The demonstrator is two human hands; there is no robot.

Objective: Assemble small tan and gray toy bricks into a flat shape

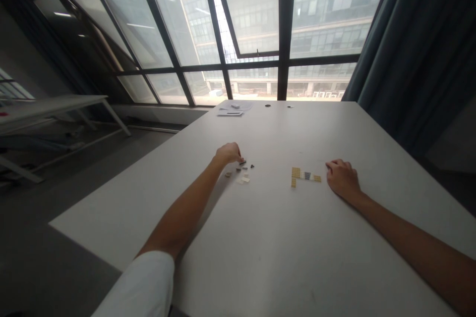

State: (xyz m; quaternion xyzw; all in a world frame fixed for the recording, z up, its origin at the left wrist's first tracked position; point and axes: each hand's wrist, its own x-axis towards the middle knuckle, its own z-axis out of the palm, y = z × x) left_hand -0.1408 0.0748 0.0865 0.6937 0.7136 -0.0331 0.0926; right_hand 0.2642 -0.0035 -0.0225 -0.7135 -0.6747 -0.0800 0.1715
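Note:
My left hand (229, 152) reaches over the table with its fingers pinched on a small dark piece (243, 162). Just below and beside it lie loose small pieces: a dark one (252, 166), more dark ones (238, 169), a tan piece (228, 175) and pale pieces (246, 179). To the right, small flat yellow, white and dark bricks make up a joined shape (295, 173), with a long arm pointing right. My right hand (342, 178) rests on the table just right of that shape, fingers loosely bent and apart, with nothing visible in them.
The white table (275, 237) stretches toward tall windows (253, 15). Papers (233, 108) lie at its far left edge, and small dark items (267, 105) sit at the far end. A dark curtain (401, 59) hangs at the right; another table (55, 104) stands at the left.

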